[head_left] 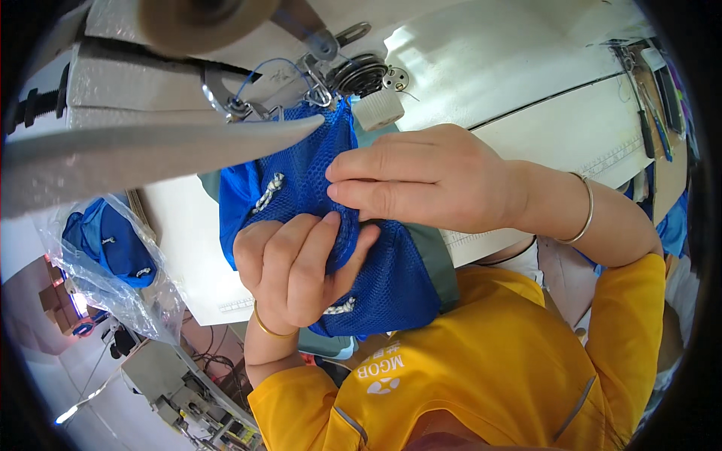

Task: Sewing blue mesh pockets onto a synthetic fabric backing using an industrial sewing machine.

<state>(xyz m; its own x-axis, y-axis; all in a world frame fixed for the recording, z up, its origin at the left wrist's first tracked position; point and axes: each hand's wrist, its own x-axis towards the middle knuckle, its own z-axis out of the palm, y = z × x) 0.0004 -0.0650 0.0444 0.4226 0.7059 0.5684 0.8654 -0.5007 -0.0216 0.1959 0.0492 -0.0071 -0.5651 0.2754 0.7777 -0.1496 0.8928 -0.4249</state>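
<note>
A blue mesh drawstring bag (391, 274) with knotted whitish cords lies bunched before me, its upper end at the sewing machine's presser foot area (320, 94). My left hand (289, 263), with a gold bangle on its wrist, pinches the folded seam edge between fingers and thumb. Higher up along that same edge, my right hand (436, 177) presses two straight fingers on the mesh; its thumb is hidden. Grey-green cloth (432, 263) shows beneath and beside the bag.
A pale curved machine part (150, 154) reaches in from the left above the bag. Left of the white table (192, 278), a clear plastic bag (162, 301) holds blue bags. Tools, including a screwdriver (645, 131), lie at the far right. A white knob (378, 110) stands near my right fingers.
</note>
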